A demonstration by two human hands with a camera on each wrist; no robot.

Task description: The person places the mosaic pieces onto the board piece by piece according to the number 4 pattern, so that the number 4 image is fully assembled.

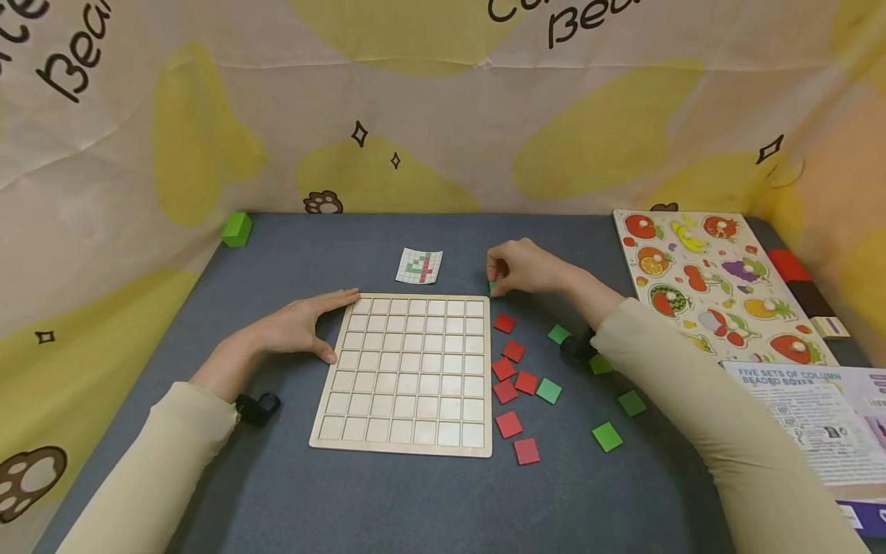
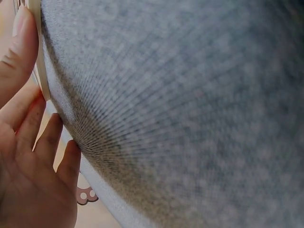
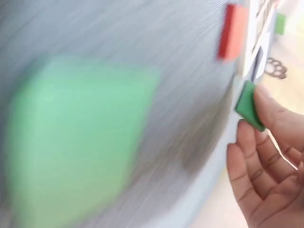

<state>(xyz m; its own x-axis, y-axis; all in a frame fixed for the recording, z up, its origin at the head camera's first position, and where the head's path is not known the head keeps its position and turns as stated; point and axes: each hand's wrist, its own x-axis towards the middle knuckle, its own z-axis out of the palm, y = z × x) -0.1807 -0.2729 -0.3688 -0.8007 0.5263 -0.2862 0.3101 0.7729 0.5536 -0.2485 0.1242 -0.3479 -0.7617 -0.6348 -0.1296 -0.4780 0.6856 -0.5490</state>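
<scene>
My left hand rests at the left edge of a wooden grid board, thumb on its side and fingertips at its top left corner. The board's squares hold no tiles. Just beyond the board's top right corner, my right hand pinches a green tile between thumb and fingers. In the head view only a sliver of that tile shows below the fingers. Right of the board lie several red tiles. Several green tiles are scattered farther right, some beneath the right forearm.
A small card with a green and red grid pattern lies behind the board. A green block sits at the far left corner. At right are a fruit puzzle board and a printed box. A patterned cloth hangs behind.
</scene>
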